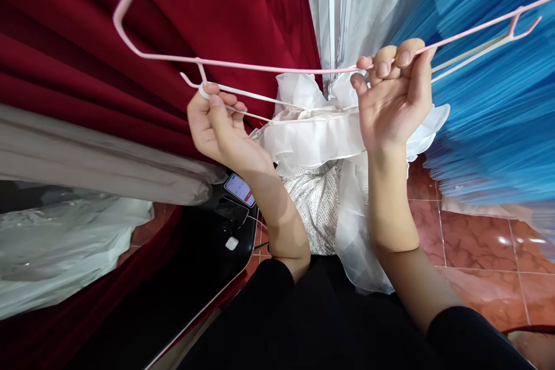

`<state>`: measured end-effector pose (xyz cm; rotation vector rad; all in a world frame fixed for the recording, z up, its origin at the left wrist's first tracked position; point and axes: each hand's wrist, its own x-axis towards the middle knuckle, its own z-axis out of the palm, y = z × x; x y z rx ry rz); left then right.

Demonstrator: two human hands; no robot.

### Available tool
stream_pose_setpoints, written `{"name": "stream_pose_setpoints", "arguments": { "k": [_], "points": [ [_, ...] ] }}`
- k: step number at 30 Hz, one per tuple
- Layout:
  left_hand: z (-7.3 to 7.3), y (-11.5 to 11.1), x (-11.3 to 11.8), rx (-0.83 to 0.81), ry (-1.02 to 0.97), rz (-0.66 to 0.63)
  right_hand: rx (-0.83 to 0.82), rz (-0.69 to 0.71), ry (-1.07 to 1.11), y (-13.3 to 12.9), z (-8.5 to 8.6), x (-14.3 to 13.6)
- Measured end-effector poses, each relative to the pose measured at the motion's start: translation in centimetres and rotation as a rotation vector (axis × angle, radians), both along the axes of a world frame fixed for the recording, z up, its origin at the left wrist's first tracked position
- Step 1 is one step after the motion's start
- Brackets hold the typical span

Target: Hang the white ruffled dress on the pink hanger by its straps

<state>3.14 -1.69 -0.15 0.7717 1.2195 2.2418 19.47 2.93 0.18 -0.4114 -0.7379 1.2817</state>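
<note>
A pink hanger point(260, 65) stretches across the top of the view. From it hangs a white dress point(312, 141) with a ruffled organza neckline and a sequinned bodice. My left hand point(223, 121) pinches the end of a thin white strap point(255, 96) just below the hanger's left notch; a white band shows around a fingertip. My right hand point(394, 92) curls its fingers round the hanger's bar right of the middle. On the right, another thin strap point(472, 53) is looped over the hanger's notch. Part of the dress is hidden behind my forearms.
Dark red fabric point(243, 6) hangs behind on the left, and blue tulle point(489, 92) on the right. A black surface point(208, 254) at lower left bears a lit phone point(240, 189) and a small white case point(232, 243). Red tiles point(481, 237) cover the floor.
</note>
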Motion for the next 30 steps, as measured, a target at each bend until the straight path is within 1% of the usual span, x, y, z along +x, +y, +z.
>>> {"name": "stream_pose_setpoints", "arguments": {
  "k": [3,4,6,8,9,11,14,17,20,22,24,26,28,30],
  "points": [
    [0.8,-0.2,-0.3,-0.044,0.034,-0.022,0.015,-0.043,0.021,0.4,-0.1,0.2],
    [1.1,-0.2,-0.4,-0.045,0.021,-0.001,0.037,-0.053,0.047,0.5,0.0,0.2],
    [1.8,-0.1,-0.4,0.000,0.018,0.093,0.084,-0.050,0.095,0.6,0.2,0.3],
    [2.2,0.2,-0.5,0.080,0.067,0.179,0.106,-0.032,0.111,0.5,0.4,0.3],
    [2.2,0.3,-0.6,0.108,0.094,0.185,0.105,-0.029,0.111,0.5,0.5,0.3],
    [1.9,0.4,-0.8,0.132,0.101,0.142,0.080,-0.033,0.099,0.3,0.6,0.2],
    [0.9,0.3,-0.8,0.100,0.011,0.042,0.019,-0.035,0.061,0.0,0.7,0.0],
    [0.4,0.2,-0.2,0.068,-0.078,-0.110,0.001,0.007,0.078,-0.2,0.8,-0.3],
    [1.0,0.3,1.2,0.039,-0.033,-0.291,0.003,0.026,0.101,-0.3,0.8,-0.5],
    [1.9,0.4,2.4,0.022,0.026,-0.363,-0.001,0.019,0.102,-0.3,0.9,-0.5],
    [2.8,0.5,3.6,0.052,0.023,-0.412,-0.004,0.025,0.112,-0.3,1.0,-0.3],
    [3.4,0.5,4.5,0.112,-0.021,-0.437,-0.010,0.050,0.114,-0.4,1.1,-0.2],
    [3.6,0.6,5.2,0.162,-0.070,-0.422,-0.017,0.069,0.097,-0.6,1.1,-0.1],
    [3.6,0.9,5.6,0.161,-0.108,-0.386,-0.018,0.074,0.068,-0.9,1.1,0.0]
  ]
}}
